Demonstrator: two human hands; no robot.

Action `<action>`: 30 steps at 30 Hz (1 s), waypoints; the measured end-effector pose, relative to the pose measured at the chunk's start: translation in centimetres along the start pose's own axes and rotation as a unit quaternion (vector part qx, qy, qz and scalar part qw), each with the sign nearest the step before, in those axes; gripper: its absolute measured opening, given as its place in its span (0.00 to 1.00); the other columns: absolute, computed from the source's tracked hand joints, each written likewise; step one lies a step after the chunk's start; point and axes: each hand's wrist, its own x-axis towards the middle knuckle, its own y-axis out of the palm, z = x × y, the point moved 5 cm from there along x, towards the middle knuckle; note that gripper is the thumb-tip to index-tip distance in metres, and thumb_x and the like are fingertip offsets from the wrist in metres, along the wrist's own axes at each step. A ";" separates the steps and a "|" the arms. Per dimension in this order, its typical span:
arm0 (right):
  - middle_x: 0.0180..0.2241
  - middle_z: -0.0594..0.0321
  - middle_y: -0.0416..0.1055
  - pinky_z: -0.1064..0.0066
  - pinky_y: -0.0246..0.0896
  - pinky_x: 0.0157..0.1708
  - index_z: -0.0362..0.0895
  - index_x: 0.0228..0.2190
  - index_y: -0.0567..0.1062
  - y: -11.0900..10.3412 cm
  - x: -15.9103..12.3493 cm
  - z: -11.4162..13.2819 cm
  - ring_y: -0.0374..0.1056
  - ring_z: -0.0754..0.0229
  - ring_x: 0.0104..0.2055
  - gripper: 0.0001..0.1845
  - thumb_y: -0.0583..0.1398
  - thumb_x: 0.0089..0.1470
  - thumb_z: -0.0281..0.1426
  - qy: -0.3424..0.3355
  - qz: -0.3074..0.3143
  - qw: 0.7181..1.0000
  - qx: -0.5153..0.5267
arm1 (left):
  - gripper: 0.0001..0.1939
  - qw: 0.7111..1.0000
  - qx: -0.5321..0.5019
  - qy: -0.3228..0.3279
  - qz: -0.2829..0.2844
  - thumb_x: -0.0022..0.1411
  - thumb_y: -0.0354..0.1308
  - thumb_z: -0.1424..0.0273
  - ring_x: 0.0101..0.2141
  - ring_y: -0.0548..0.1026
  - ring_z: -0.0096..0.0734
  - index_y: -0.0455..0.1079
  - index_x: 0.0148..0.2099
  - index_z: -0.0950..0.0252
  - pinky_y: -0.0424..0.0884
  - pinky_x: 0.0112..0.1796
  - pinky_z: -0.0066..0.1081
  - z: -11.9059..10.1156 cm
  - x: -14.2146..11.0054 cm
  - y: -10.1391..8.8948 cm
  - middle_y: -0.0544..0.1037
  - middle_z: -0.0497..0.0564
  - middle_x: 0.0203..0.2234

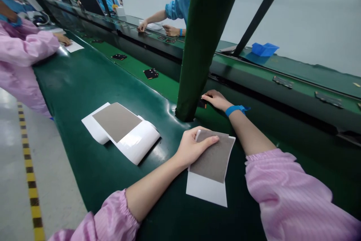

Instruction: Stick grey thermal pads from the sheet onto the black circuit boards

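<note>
My left hand [194, 146] grips a sheet of grey film on white backing paper [207, 190], its thumb lying across the grey face. Beyond it, my right hand [216, 99] reaches behind the green post, thumb and fingertips pinched at the edge of a small black circuit board [202, 103] on the green belt. The post hides part of that board. To the left, on the dark green table mat, lies a curled white liner [138, 143] bearing a grey film sheet [116, 120].
A thick green post [207, 41] rises close beside my right hand. More black boards [150, 73] lie along the green belt [132, 66]. Across the line a person in blue [179, 8] handles boards; a blue bin [264, 49] stands there. Someone in pink [25, 49] works at left.
</note>
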 end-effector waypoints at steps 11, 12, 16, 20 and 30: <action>0.37 0.54 0.74 0.64 0.61 0.46 0.43 0.27 0.78 -0.5 -1.7 -1.4 0.69 0.51 0.44 0.11 0.59 0.54 0.36 0.031 -0.013 0.999 -0.003 | 0.13 1.000 0.017 -0.003 -0.004 0.51 0.65 0.60 0.29 0.75 0.33 0.74 0.31 0.66 0.69 0.29 0.28 -0.2 0.0 0.0 0.78 0.50 0.27; 0.37 0.53 0.74 0.63 0.61 0.46 0.43 0.27 0.77 -0.3 -1.8 -1.6 0.68 0.50 0.44 0.11 0.59 0.54 0.36 0.035 -0.018 0.999 -0.003 | 0.13 1.000 0.020 -0.002 -0.005 0.51 0.65 0.60 0.29 0.75 0.33 0.74 0.31 0.66 0.69 0.29 0.28 -0.2 0.0 0.0 0.78 0.50 0.27; 0.42 0.51 0.71 0.62 0.63 0.46 0.41 0.37 0.75 0.2 -2.1 -2.4 0.68 0.52 0.44 0.13 0.61 0.52 0.36 0.070 -0.051 0.996 -0.004 | 0.13 1.000 0.023 0.004 -0.006 0.51 0.65 0.60 0.29 0.75 0.33 0.74 0.31 0.66 0.69 0.29 0.28 -0.1 -0.1 -0.1 0.78 0.50 0.26; 0.48 0.49 0.68 0.59 0.65 0.46 0.41 0.50 0.67 -1.9 -4.5 -3.0 0.70 0.53 0.43 0.24 0.56 0.55 0.40 0.113 -0.094 0.989 -0.001 | 0.14 1.000 0.025 0.014 -0.006 0.51 0.65 0.59 0.29 0.75 0.32 0.74 0.31 0.66 0.69 0.29 0.27 0.0 -0.1 -0.1 0.78 0.50 0.26; 0.57 0.49 0.62 0.49 0.62 0.52 0.50 0.47 0.72 -8.6 -27.0 -10.2 0.61 0.38 0.56 0.36 0.60 0.40 0.58 0.256 -0.009 0.963 -0.082 | 0.15 0.998 0.054 0.043 0.003 0.52 0.64 0.58 0.30 0.76 0.33 0.75 0.33 0.67 0.69 0.30 0.27 0.1 0.0 -0.2 0.79 0.51 0.27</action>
